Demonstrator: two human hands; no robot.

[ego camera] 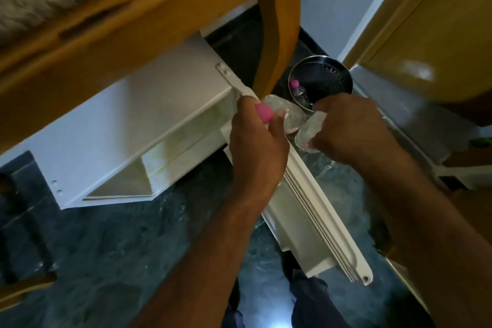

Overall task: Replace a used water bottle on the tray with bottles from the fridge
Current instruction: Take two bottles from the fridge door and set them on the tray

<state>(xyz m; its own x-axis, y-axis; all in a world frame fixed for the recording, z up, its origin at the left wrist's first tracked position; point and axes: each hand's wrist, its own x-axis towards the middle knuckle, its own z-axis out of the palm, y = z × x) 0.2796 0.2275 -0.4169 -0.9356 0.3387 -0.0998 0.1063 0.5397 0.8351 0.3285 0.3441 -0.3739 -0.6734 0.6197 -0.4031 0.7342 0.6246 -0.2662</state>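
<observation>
Head view: the person looks steeply down past a yellow-brown wooden desk edge [111, 24] at a white open fridge door with empty shelf pockets [149, 125], which swings out over a dark green marbled floor [111, 234]. Both bare hands are closed on bottles. The left hand [255, 144] grips a clear plastic water bottle with a pink cap [282, 112] around its neck, the cap showing between thumb and fingers; its long axis runs from the cap up and to the right, away from the person. The right hand [351, 128] is wrapped round a second clear plastic bottle [308, 133], whose visible end points left and down; its cap is hidden, so I cannot tell which end that is. The two bottles sit just beside each other between the hands, perhaps touching.

Just beyond the hands stands a round perforated steel bin [322, 80] on the floor, holding a discarded pink-capped bottle [299, 92]. The tray is not in view. In my judgement both fresh bottles are out of the fridge, and the coming move is to lift them up towards the desk above; neither hand is clearly nearer
</observation>
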